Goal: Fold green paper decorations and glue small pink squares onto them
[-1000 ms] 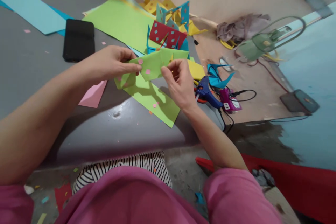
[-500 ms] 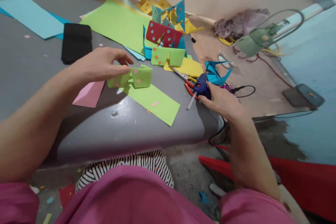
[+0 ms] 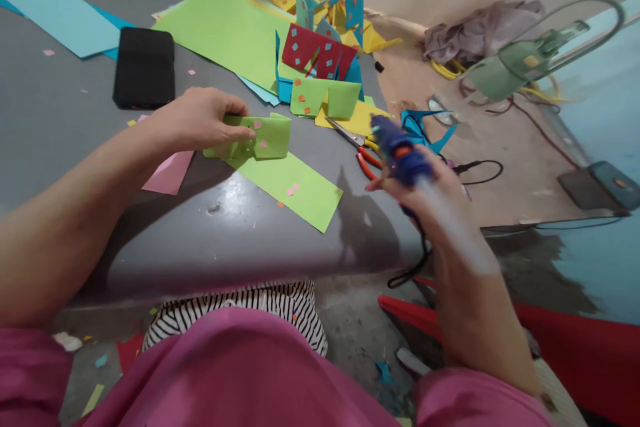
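My left hand (image 3: 215,121) pinches the top edge of a folded green paper piece (image 3: 273,138) dotted with pink squares. Beneath that piece lies a flat green paper strip (image 3: 313,195) with a few tiny pink bits on it. My right hand (image 3: 435,190) grips a dark blue glue gun (image 3: 400,150), raised above the table, its nozzle pointing up and away. A clear glue stick (image 3: 457,223), blurred by motion, juts from the gun's back. Just left of the gun rest scissors (image 3: 356,140) and red-handled pliers (image 3: 369,163).
Folded, dotted paper pieces in red (image 3: 317,53), green and yellow stand at the back. Behind my left hand lie a black phone (image 3: 145,68) and green sheets (image 3: 225,27). A pink paper (image 3: 170,173) is under my left forearm. The gun's cord (image 3: 420,260) hangs over the table edge.
My right hand has lifted the glue gun off the table and turned its nozzle upward. My left hand has closed its fingers on the folded green paper.
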`<state>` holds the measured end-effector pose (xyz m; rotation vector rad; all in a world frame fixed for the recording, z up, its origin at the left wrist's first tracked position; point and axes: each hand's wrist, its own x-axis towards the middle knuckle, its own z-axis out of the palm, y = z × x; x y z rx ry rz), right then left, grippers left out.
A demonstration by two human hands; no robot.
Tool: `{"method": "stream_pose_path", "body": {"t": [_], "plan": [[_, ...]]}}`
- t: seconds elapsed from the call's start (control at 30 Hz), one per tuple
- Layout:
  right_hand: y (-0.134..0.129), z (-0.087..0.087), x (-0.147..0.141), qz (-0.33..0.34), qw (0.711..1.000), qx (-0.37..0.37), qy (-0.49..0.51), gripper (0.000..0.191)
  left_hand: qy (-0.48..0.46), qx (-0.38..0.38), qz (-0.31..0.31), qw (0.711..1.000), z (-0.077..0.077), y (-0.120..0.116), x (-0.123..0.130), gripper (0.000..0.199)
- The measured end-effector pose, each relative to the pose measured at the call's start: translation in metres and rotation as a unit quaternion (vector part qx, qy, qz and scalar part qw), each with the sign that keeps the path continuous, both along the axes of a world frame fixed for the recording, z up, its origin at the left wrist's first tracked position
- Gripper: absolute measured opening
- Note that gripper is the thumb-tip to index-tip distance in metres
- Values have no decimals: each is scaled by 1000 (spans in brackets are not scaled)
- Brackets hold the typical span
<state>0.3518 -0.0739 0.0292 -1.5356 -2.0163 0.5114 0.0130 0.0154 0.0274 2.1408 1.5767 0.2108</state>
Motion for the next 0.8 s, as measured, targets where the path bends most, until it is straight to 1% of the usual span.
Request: {"method": "stream_pose_path", "body": {"t": [0.03, 0.1, 0.17, 0.23, 0.43, 0.57, 0.8], "plan": [[-3, 0, -13, 28, 998, -34, 38, 37, 2, 3, 0, 1000, 0, 0, 0, 41], [-7, -1, -37, 72, 993, -72, 65, 35, 6, 4, -1, 1000, -1, 0, 0, 43], [-6, -3, -54, 89, 990, -97, 58, 27, 5, -1, -2, 1000, -1, 1, 0, 42], [-3, -6, -62, 95, 990, -99, 41, 27, 1, -4, -6, 1000, -3, 2, 0, 41], [4, -6, -72, 134, 987, -61, -69, 35, -11, -1, -4, 1000, -4, 4, -1, 40], [5, -6, -77, 161, 983, -28, -78, 33, -14, -12, -8, 1000, -3, 4, 0, 43], [8, -8, -76, 163, 981, -34, -99, 35, -9, -9, -14, 1000, -2, 4, 0, 44]]}}
